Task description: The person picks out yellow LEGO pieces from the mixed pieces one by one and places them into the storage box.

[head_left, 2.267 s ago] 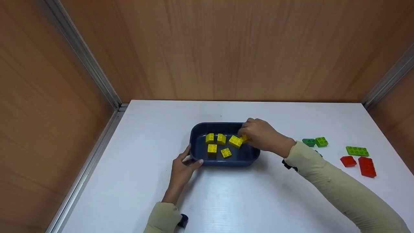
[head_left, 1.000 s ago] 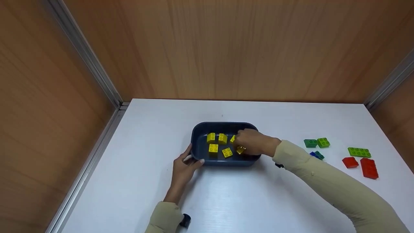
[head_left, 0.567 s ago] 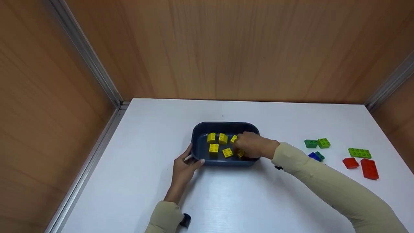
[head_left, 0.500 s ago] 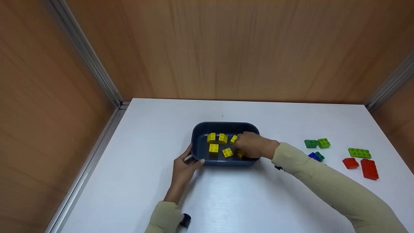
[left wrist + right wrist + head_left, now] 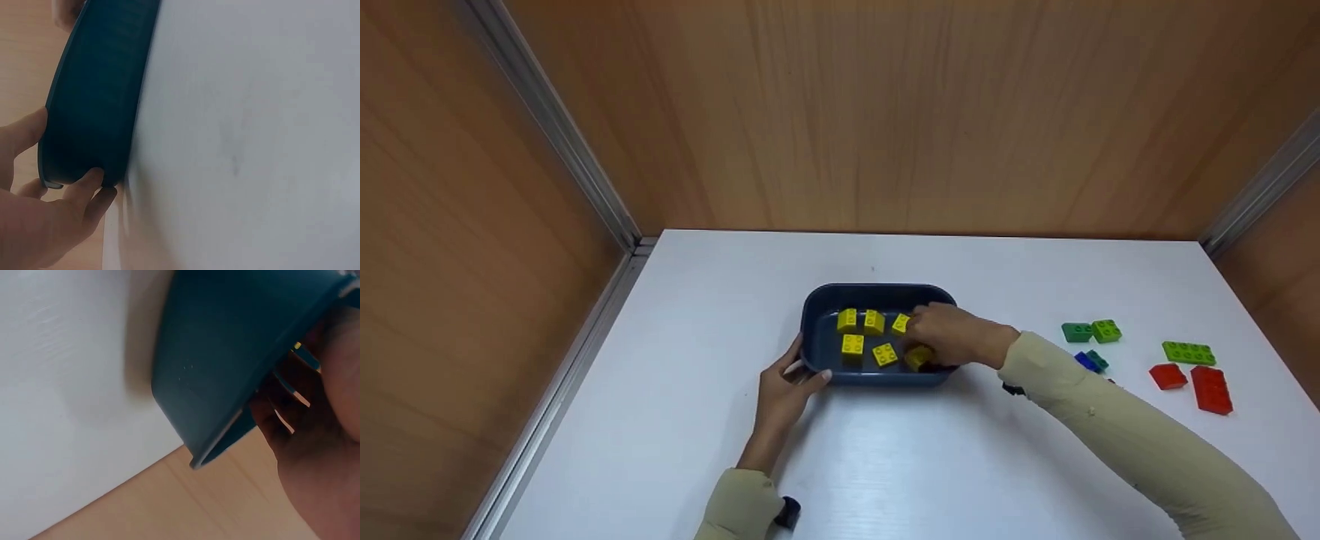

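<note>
A dark blue, rounded rectangular tub [image 5: 877, 379] sits on the white table. My left hand [image 5: 781, 394] holds its near left corner, thumb over the front rim. In the left wrist view, fingers wrap that end of the tub [image 5: 101, 95]. My right hand [image 5: 949, 330] reaches over the tub's right side with curled fingers, a yellow toy brick [image 5: 919, 358] right below them. Whether the fingers still pinch this brick I cannot tell. Several other yellow bricks [image 5: 852, 346] stand spread over the tub's floor. In the right wrist view my right hand [image 5: 315, 416] dips past the rim.
Right of the tub lie a dark green brick [image 5: 1078, 332], a light green one [image 5: 1106, 331], and a blue brick [image 5: 1085, 361] beside a teal one [image 5: 1098, 361]. Farther right are a long green brick [image 5: 1189, 352] and two red pieces [image 5: 1211, 390]. Wooden panels [image 5: 855, 112] surround the table.
My right hand brought a yellow brick down from the tub's back right to its near right floor, then shifted slightly right, exposing more of that brick. My left hand stays at the corner.
</note>
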{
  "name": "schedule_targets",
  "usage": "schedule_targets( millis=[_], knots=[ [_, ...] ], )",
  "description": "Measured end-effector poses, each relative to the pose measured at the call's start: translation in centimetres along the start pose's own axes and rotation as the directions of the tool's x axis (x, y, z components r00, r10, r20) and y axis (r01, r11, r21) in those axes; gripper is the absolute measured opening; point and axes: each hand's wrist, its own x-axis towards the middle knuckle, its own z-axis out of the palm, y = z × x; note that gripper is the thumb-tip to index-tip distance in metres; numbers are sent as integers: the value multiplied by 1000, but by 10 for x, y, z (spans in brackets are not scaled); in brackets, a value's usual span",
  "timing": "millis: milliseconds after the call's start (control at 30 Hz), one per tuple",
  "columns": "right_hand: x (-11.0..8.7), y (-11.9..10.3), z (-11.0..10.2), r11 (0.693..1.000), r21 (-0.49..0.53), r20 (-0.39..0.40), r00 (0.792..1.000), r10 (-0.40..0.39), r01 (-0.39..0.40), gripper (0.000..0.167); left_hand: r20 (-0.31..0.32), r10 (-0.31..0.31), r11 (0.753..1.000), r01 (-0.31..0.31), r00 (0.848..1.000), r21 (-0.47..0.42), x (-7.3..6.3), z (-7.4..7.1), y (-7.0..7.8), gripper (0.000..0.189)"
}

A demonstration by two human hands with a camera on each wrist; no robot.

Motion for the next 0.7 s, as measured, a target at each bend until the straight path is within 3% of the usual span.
schedule_targets(
  millis=[133, 267, 400, 567, 700],
  knots=[
    [-15, 7, -4, 997, 64, -104, 993, 47, -41, 38, 1, 4, 1000, -4, 1000, 12, 0, -1, -2, 80],
    [-34, 14, -4, 988, 119, -229, 966, 121, -95, 40, 4, 7, 1000, -8, 1000, 16, 1, -2, -3, 80],
    [-54, 20, 1, 966, 181, -315, 919, 237, -187, 40, 9, 6, 1000, -6, 1000, 18, 1, -2, -3, 80],
    [-77, 23, 16, 927, 253, -399, 844, 359, -275, 38, 14, 14, 1000, -14, 1000, 12, 0, -4, -3, 81],
    [-89, 24, 29, 890, 315, -424, 791, 442, -329, 40, 20, 12, 1000, -13, 1000, 12, 0, -6, -3, 81]
  ],
)
